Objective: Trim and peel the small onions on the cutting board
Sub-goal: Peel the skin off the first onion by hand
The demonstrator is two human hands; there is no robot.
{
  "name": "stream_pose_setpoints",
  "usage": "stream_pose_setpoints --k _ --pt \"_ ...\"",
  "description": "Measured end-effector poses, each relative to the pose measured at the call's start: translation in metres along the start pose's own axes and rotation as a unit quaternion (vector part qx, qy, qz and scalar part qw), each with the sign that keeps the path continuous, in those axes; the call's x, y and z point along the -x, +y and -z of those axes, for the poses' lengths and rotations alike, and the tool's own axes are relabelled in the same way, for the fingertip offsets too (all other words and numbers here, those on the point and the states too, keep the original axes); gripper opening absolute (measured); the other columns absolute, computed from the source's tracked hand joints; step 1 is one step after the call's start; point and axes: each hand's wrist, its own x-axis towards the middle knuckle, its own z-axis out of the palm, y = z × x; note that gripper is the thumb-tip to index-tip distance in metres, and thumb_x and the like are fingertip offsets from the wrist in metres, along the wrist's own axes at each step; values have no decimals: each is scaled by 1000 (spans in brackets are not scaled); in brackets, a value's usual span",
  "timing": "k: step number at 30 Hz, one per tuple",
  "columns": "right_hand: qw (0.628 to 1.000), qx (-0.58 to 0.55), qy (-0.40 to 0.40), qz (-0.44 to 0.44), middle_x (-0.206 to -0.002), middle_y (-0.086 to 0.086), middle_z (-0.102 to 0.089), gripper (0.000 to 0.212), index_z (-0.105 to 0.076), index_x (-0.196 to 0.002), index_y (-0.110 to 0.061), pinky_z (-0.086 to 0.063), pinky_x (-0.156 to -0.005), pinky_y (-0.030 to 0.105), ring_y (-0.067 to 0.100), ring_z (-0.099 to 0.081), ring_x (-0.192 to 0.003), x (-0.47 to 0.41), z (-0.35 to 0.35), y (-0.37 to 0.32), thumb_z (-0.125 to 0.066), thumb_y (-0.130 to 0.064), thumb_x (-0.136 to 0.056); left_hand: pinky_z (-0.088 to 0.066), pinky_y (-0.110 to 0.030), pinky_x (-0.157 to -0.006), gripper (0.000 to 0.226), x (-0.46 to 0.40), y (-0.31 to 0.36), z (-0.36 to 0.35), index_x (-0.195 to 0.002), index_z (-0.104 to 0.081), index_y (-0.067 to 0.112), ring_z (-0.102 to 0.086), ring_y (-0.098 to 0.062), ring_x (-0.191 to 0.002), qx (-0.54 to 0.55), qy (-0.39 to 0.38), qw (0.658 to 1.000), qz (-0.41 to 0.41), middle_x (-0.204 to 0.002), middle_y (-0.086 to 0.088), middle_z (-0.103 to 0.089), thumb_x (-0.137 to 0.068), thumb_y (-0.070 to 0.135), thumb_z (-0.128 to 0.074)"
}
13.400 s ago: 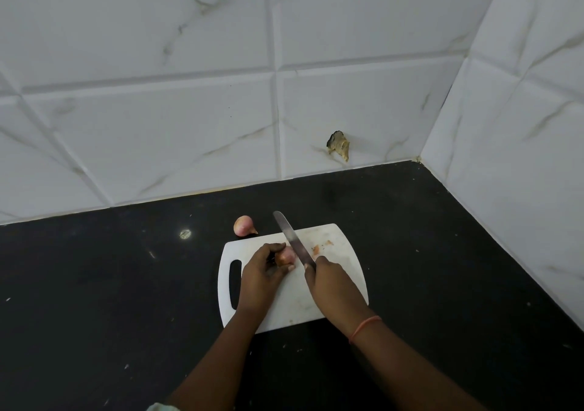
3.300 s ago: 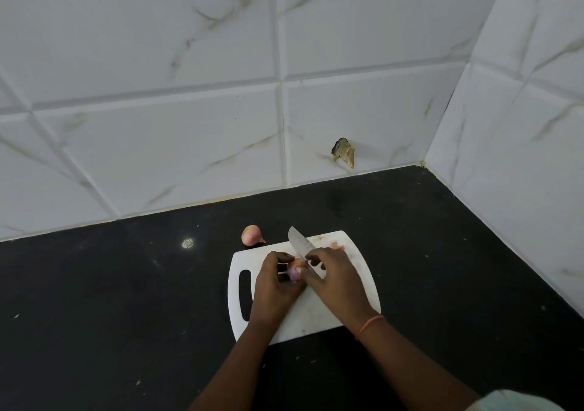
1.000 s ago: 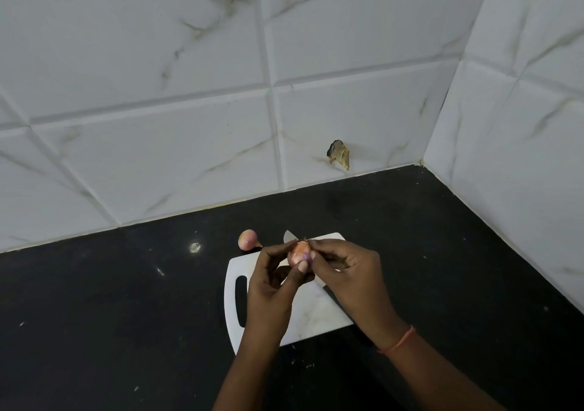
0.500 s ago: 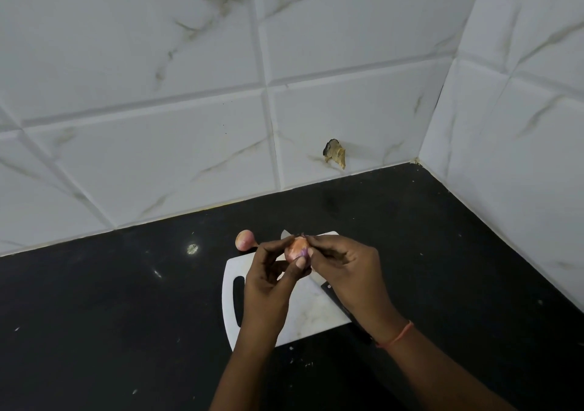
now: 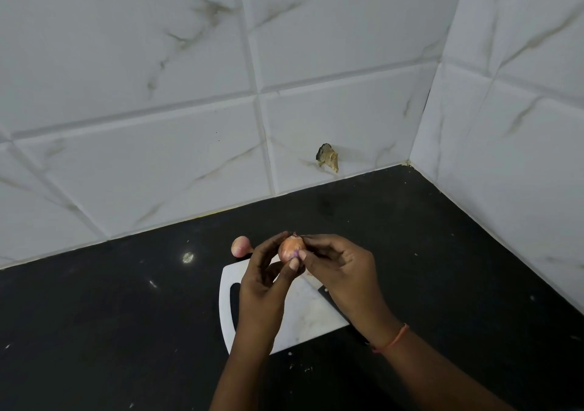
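A small pinkish onion (image 5: 291,247) is held up above the white cutting board (image 5: 305,314). My left hand (image 5: 265,279) grips it from the left with thumb and fingers. My right hand (image 5: 339,270) pinches the onion's top and right side with its fingertips. The knife (image 5: 331,300) lies on the board under my right hand, with only part of its dark handle showing. A second small onion (image 5: 240,245) rests on the black counter just beyond the board's far left corner.
The black counter (image 5: 126,316) meets white marble-look tiled walls at the back and right, forming a corner. A chipped hole (image 5: 328,157) marks the back wall. Small skin scraps (image 5: 305,369) lie near the board's front edge.
The knife has left my right hand and lies on the board. Both hands have lifted the onion off the board, and in the last second they have hardly moved.
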Motion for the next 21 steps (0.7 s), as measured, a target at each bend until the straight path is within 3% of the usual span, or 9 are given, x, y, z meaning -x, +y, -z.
stream_pose_setpoints --k 5,10,14,17,21 --pt "998 39 7 41 -102 -9 -73 21 -72 -105 -17 -54 -84 17 3 -68 -97 4 -1 -3 -70 -20 -84 -53 -48 -100 38 2 2 0 -124 -63 18 -65 -19 -117 -24 19 999 -15 -122 5 -70 -87 14 -70" --pt "990 111 2 84 -102 -21 -65 16 -68 -104 -18 -49 -82 8 -4 -63 -100 5 -3 -2 -69 -16 -88 -55 -37 -97 37 5 5 -2 -123 -63 16 -67 -11 -114 -19 28 999 -13 -118 9 -71 -88 6 -71" --pt "972 204 -50 105 -105 -14 -58 14 -62 -106 -16 -48 -85 9 0 -58 -101 3 -5 5 -62 -23 -93 -57 -22 -85 35 5 6 -4 -119 -64 14 -69 -7 -108 -2 39 999 0 -113 12 -72 -86 4 -73" --pt "962 245 -66 103 -104 -16 -50 12 -57 -104 -18 -45 -83 7 -3 -54 -95 2 -5 6 -59 -25 -95 -59 -24 -82 32 3 6 -3 -116 -65 10 -70 -9 -105 0 39 999 7 -111 8 -73 -86 3 -73" --pt "966 235 -63 88 -97 -13 -52 7 -55 -100 -18 -43 -78 7 -1 -53 -94 -1 0 1 -56 -23 -95 -59 -40 -90 31 3 7 -3 -118 -65 10 -70 -21 -109 18 31 999 24 -116 -3 -72 -89 16 -70"
